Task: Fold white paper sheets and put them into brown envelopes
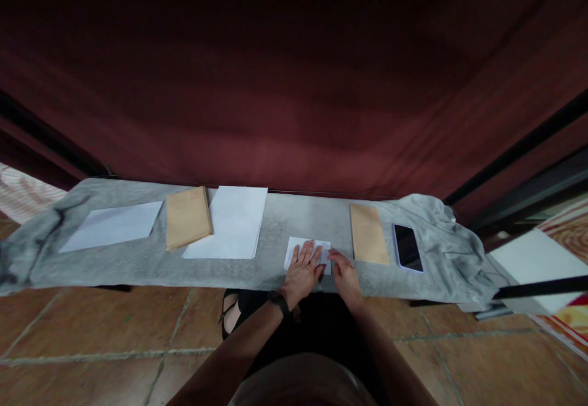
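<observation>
I'm watching the small white paper (290,251) on the grey cloth (280,222), directly beneath the left hand (301,272), which lies flat, fingers parted, clamping nothing. The paper looks longer side to side; the right hand (346,278) curls at its right edge, and I can't tell whether it's pinching.

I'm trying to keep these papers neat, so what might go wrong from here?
The small white paper under the left hand might crease if the right hand, at its right edge, pushes it. The grey cloth, rumpled at its ends, could slip and shift the phone. The brown stack, overlapping white sheets, might slide if bumped.
</observation>
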A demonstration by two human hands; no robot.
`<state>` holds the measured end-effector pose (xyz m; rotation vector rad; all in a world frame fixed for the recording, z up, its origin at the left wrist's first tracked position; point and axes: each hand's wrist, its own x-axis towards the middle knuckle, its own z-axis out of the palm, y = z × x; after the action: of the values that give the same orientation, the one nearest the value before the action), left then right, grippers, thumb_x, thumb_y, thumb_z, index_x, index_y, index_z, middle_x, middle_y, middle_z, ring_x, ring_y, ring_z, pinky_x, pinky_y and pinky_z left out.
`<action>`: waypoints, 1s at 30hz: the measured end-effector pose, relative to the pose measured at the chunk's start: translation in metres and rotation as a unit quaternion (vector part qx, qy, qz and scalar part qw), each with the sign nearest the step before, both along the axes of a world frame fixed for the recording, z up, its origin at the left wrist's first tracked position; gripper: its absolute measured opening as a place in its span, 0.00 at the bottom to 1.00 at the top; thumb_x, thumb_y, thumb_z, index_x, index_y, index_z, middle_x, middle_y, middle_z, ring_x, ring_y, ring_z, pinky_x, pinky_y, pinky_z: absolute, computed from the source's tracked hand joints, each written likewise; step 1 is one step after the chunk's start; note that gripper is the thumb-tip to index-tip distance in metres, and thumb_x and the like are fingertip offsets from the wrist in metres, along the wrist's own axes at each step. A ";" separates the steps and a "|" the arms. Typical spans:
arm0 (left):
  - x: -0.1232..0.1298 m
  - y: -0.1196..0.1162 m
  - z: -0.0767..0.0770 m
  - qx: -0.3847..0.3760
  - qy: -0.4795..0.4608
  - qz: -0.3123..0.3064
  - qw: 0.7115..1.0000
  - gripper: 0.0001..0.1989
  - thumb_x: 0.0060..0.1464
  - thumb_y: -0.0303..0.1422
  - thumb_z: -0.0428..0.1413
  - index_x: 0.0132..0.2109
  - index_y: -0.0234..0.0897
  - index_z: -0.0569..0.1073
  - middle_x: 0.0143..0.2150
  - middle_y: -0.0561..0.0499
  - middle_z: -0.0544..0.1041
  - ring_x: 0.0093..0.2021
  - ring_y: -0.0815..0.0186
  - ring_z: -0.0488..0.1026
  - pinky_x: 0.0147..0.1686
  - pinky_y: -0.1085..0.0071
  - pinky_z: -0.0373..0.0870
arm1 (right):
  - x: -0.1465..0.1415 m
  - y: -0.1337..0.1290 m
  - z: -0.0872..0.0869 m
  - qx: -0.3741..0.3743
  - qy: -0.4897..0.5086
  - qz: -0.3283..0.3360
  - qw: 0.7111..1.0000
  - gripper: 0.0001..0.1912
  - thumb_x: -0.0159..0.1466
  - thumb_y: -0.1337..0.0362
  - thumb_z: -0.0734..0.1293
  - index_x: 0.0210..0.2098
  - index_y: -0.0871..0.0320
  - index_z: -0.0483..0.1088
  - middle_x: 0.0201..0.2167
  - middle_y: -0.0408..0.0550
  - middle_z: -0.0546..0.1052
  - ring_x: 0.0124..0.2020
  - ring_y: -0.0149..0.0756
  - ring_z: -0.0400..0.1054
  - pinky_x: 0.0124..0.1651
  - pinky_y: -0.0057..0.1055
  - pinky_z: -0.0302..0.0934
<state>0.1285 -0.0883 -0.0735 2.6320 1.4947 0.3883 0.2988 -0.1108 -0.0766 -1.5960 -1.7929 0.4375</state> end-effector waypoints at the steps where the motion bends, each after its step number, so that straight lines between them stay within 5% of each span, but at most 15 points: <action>1: 0.000 0.000 -0.001 0.002 0.003 -0.005 1.000 0.29 0.69 0.38 0.45 0.72 0.34 0.58 0.74 0.38 0.55 0.74 0.52 0.50 0.71 0.47 0.50 | -0.006 0.002 0.000 0.002 -0.002 -0.003 1.000 0.25 0.67 0.74 0.53 0.54 0.54 0.75 0.57 0.51 0.77 0.59 0.39 0.70 0.64 0.43 0.64; 7: -0.007 0.006 -0.007 0.003 0.023 -0.033 0.999 0.30 0.66 0.27 0.40 0.72 0.27 0.54 0.74 0.36 0.57 0.75 0.57 0.49 0.71 0.54 0.50 | -0.046 0.007 0.000 0.018 -0.159 0.047 0.986 0.25 0.74 0.66 0.52 0.68 0.61 0.62 0.68 0.57 0.65 0.71 0.45 0.55 0.70 0.51 0.51; 12: -0.024 0.015 -0.004 -0.002 0.011 -0.010 1.000 0.30 0.68 0.33 0.41 0.73 0.29 0.53 0.74 0.37 0.56 0.75 0.57 0.48 0.72 0.53 0.48 | -0.046 0.006 -0.003 0.006 -0.249 0.022 0.968 0.27 0.74 0.61 0.55 0.70 0.64 0.58 0.71 0.62 0.59 0.72 0.50 0.51 0.70 0.53 0.49; 19: -0.048 0.024 0.000 -0.023 0.002 0.043 0.999 0.36 0.67 0.47 0.45 0.74 0.31 0.51 0.75 0.37 0.53 0.76 0.53 0.46 0.72 0.50 0.43 | -0.035 0.010 -0.011 0.019 -0.259 -0.013 0.966 0.31 0.75 0.57 0.54 0.70 0.69 0.55 0.71 0.65 0.58 0.71 0.52 0.53 0.71 0.51 0.46; 30: -0.039 0.023 0.002 -0.040 0.027 0.056 0.997 0.38 0.66 0.47 0.44 0.74 0.27 0.51 0.74 0.36 0.55 0.76 0.51 0.46 0.73 0.48 0.38 | -0.025 0.006 -0.017 0.025 -0.259 -0.040 0.965 0.32 0.75 0.56 0.52 0.72 0.70 0.51 0.71 0.68 0.58 0.70 0.53 0.54 0.69 0.54 0.48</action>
<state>0.0897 -0.0654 -0.0715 2.5254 1.6438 0.2619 0.2734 -0.1049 -0.0940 -1.8567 -2.0805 -0.0794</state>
